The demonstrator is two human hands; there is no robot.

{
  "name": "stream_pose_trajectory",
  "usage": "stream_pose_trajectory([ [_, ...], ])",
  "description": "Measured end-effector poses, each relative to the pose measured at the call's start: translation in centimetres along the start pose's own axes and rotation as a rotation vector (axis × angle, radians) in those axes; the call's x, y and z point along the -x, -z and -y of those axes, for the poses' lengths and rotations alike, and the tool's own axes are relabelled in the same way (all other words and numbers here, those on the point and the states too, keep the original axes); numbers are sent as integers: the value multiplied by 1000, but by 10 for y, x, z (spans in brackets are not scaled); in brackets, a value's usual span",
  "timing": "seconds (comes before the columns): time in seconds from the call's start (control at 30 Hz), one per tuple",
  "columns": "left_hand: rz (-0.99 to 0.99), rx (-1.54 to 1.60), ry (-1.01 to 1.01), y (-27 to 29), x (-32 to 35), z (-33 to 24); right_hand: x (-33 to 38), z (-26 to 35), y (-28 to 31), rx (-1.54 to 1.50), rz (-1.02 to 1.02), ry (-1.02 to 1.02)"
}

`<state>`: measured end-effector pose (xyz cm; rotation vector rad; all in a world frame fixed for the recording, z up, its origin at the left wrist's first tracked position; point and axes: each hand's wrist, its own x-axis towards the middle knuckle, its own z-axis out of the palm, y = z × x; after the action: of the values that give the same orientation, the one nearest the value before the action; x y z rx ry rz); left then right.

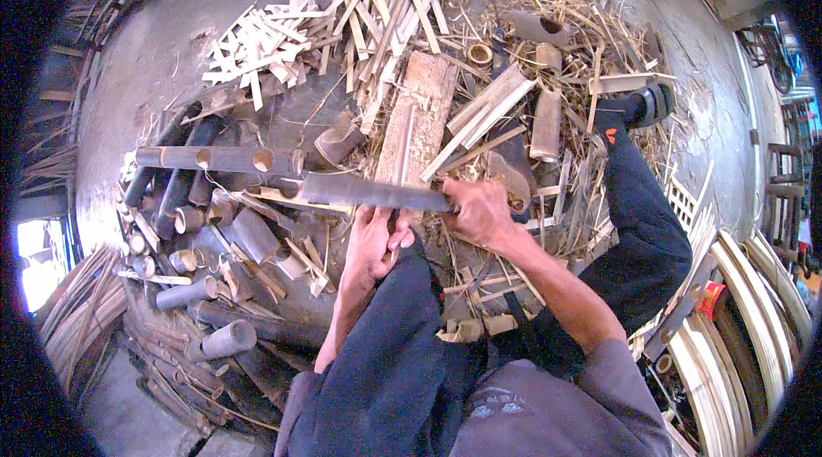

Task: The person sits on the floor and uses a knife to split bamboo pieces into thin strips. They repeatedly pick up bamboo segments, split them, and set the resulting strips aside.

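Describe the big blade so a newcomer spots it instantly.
Start at the upright wooden block in the middle of the floor litter. At its near end a long, dark, flat blade lies crosswise, gripped by the right hand, left hand just below. It is the only metal piece among pale bamboo strips.

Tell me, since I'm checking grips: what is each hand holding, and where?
Right hand grips the long knife by its handle; left hand holds a thin bamboo strip at its near end.

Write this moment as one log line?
right hand: grips big knife | left hand: holds bamboo strip | around: cut bamboo tubes
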<state>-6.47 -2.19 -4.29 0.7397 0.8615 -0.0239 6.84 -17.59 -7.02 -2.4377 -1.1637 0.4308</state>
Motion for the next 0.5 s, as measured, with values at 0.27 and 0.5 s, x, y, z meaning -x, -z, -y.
stream_pose_trajectory([
  [0.27, 105, -445, 16, 18, 38, -8, -39, -81, 23, -35, -239, -335],
  [0.5, 1067, 445, 291, 39, -23, -20, -39, -21, 20, -236, -177, 100],
])
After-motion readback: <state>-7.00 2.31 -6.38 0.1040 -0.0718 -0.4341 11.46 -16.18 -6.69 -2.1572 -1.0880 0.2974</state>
